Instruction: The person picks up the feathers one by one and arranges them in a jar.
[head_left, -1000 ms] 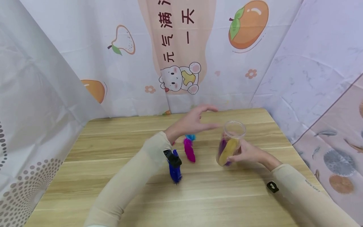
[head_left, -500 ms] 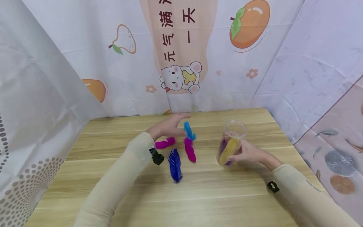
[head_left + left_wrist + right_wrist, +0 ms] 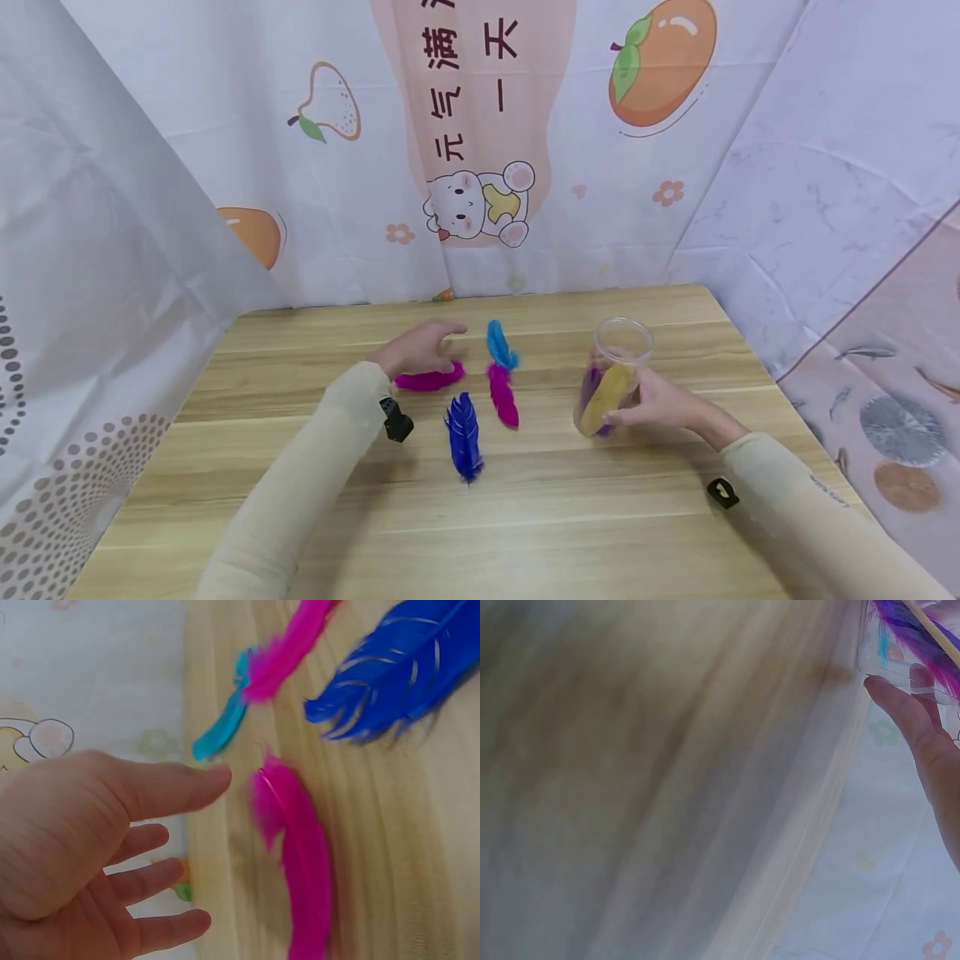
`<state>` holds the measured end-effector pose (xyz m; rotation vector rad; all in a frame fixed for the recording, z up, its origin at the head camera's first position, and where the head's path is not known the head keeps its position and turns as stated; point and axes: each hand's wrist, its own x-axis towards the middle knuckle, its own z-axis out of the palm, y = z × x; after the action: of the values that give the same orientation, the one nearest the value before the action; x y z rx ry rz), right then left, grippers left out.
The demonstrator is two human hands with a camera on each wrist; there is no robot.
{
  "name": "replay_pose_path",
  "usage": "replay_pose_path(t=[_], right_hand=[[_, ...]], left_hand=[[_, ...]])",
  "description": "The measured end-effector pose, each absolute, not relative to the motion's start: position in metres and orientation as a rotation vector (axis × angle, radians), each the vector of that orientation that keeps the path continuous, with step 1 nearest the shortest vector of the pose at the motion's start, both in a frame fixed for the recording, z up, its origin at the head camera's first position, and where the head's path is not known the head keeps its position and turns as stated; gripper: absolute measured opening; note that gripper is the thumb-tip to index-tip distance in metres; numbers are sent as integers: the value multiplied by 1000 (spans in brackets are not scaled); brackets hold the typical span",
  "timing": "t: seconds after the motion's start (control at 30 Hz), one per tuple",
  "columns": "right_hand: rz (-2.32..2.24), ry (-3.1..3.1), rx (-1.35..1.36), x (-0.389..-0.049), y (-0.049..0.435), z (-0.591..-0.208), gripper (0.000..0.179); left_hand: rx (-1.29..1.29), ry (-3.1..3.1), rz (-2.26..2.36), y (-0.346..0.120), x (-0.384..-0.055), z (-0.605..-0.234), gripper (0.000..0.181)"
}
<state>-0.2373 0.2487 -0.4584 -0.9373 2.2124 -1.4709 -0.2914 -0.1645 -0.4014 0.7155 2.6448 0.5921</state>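
- Right of centre, our right hand (image 3: 658, 405) grips the clear jar (image 3: 625, 360), purple feather (image 3: 911, 637) inside; we'd hold it steady.
- Left of centre: magenta feather (image 3: 431, 382), our left hand (image 3: 418, 348) near it, fingers parted, holding nothing; we'd pinch lightly.

The right hand (image 3: 660, 407) holds a clear round cup (image 3: 624, 362), open at top, with a yellow feather (image 3: 609, 398) and purple plumes (image 3: 590, 383) inside. A pink feather (image 3: 429, 381) lies flat near the left hand (image 3: 420, 348); close by lie a dark-blue feather (image 3: 464, 437), and another pink one (image 3: 503, 397) whose end meets a light-blue feather (image 3: 501, 345).
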Motion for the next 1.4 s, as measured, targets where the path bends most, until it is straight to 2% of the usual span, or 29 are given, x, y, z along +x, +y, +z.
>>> replay_pose_path(t=[0.4, 0.77, 1.17, 1.4], right_hand=[[-1474, 2204, -941, -238, 249, -459, 77], [-1464, 2207, -952, -238, 249, -459, 76], [-1461, 2220, -934, -236, 248, -459, 81], [-1481, 2189, -990, -240, 247, -459, 78]], left_hand=[[544, 2603, 613, -181, -293, -423, 54], [476, 2604, 619, -184, -292, -424, 47], [394, 2644, 597, -179, -290, -427, 43], [221, 2627, 653, -175, -289, -423, 44]])
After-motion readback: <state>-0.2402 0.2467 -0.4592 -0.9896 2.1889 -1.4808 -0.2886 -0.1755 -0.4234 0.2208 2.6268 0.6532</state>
